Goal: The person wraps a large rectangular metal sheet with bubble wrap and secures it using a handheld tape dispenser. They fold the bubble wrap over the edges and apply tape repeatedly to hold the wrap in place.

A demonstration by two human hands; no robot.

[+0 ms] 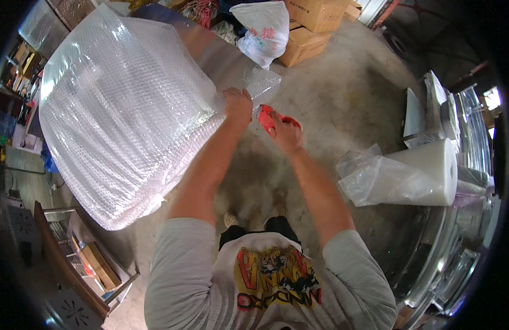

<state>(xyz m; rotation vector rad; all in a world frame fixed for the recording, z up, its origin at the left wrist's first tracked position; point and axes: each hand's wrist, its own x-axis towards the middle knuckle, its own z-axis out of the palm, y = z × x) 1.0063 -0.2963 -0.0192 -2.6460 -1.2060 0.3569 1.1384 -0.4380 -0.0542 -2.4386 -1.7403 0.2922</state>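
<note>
A large bulky item is covered in clear bubble wrap (122, 104) at the left, its shape hidden beneath. At the wrap's right corner, my left hand (238, 104) has its fingers curled over the edge and closed on the wrap. A thin clear plastic flap (264, 83) sticks out just past those fingers. My right hand (287, 135) grips a red hand tool (267, 118), shaped like a tape dispenser, slightly right of my left hand. The tool's front end points toward the flap. Whether the two touch I cannot tell.
A big roll of clear wrap (425, 171) lies at the right with its loose end out. Cardboard boxes (307, 47) and a stuffed white sack (261, 33) stand at the far side. A wooden-edged frame (59, 253) is at the lower left.
</note>
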